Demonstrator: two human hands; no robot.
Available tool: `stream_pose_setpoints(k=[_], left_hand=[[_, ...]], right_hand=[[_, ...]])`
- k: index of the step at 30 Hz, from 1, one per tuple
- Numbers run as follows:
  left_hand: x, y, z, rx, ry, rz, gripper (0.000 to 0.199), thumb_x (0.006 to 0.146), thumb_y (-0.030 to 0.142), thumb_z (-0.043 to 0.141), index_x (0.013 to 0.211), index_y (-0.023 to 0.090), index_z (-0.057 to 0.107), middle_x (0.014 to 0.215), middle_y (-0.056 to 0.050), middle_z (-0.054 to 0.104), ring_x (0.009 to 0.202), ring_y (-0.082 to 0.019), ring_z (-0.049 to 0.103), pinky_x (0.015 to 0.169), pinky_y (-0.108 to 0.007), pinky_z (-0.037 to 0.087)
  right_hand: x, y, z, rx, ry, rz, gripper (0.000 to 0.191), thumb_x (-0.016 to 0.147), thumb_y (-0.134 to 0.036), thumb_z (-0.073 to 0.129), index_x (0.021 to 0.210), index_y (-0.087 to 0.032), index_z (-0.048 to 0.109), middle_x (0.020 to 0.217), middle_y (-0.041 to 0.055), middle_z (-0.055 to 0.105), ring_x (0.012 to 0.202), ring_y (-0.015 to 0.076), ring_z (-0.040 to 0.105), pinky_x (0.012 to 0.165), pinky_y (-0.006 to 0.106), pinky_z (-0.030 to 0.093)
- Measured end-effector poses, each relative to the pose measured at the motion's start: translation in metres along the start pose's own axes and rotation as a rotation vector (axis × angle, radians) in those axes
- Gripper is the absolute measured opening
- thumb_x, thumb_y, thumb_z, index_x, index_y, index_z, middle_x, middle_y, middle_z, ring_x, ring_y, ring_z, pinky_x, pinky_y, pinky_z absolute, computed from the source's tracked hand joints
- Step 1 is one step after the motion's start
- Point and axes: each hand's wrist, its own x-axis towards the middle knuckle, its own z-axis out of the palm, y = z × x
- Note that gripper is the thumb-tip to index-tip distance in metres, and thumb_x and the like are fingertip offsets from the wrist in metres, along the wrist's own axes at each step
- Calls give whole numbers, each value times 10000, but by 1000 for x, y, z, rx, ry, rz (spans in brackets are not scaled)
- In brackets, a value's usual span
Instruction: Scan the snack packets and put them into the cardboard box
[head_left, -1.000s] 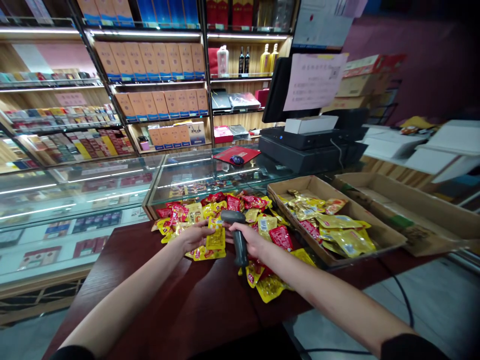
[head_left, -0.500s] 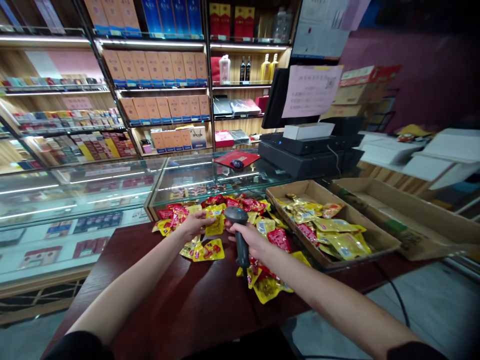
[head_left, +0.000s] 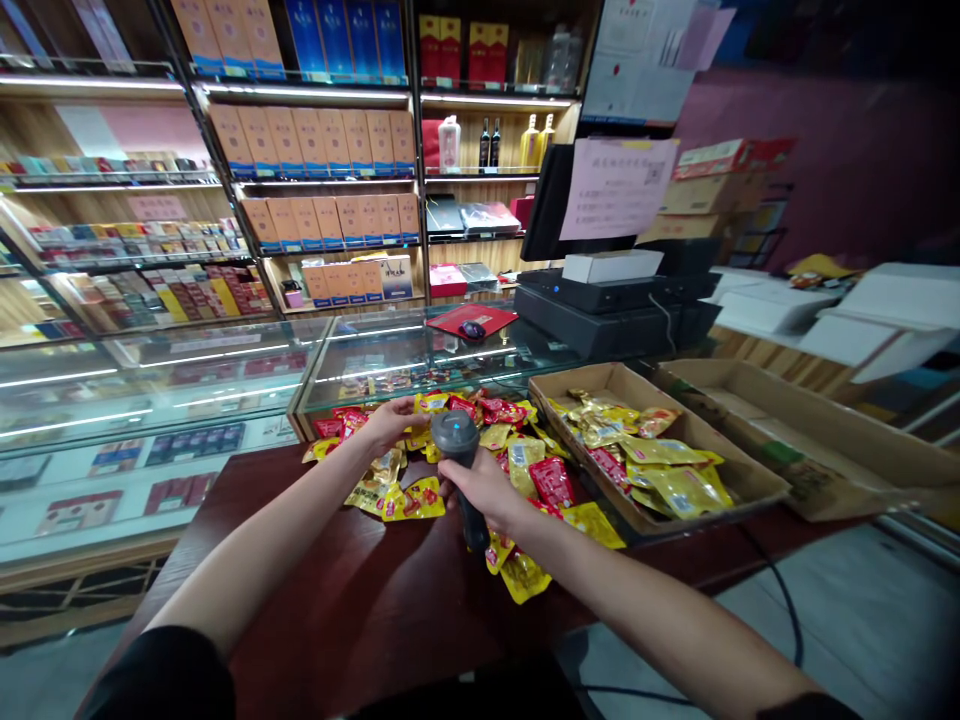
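My right hand (head_left: 484,488) is wrapped round the handle of a dark grey barcode scanner (head_left: 454,436), its head tilted up and facing away from me. Left of and just beyond it, my left hand (head_left: 391,424) pinches a yellow snack packet (head_left: 430,402) by its edge, partly hidden behind the scanner. Around both hands lie loose snack packets, among them a red packet (head_left: 553,482) on the right. Nearer to me, a yellow packet with a food picture (head_left: 415,500) rests flat on the dark red wooden table (head_left: 322,600).
Right of the pile stands a cardboard tray (head_left: 645,520) with several packets, beside another cardboard tray (head_left: 832,490). Behind are a glass counter (head_left: 360,350), a mouse (head_left: 471,329) on a red mat and a monitor (head_left: 546,205). A black cable (head_left: 795,600) hangs at right.
My left hand has moved slightly up and away with the yellow packet. The scanner in my right hand has shifted left, its head now covering part of that packet.
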Motion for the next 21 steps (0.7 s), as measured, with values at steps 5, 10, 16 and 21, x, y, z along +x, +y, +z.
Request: stream_pose_setpoints(k=[5,10,16,21], left_hand=[[-3,-8,3,11,46,-14,433,465,271,852,834,187,639,802,19,633,638,-80,562,532,-179,396],[-6,-9,6,10,27,-30,421,469,258,847,827,183,637,771,19,629,631,-82,560,558,-191,408],[-8,-5,8,4,46,-30,418,458,247,847,813,183,636,778,15,631,641,-90,562,560,-199,414],[-9,-4,8,-2,40,-38,453,426,250,857,815,182,634,766,22,629,624,-85,558,549,-196,408]], right_hand=[[-8,3,3,-85,25,13,92,701,-198,585,772,-166,535,486,-44,540,379,91,497,367,196,404],[-11,11,4,-84,30,26,110,696,-232,588,763,-178,519,467,-57,527,386,91,488,366,194,400],[-13,9,3,-79,16,10,119,710,-242,570,794,-174,520,452,-62,524,372,88,473,374,196,396],[-17,5,4,-69,-1,-18,122,701,-257,586,749,-175,509,442,-65,517,356,84,469,380,196,387]])
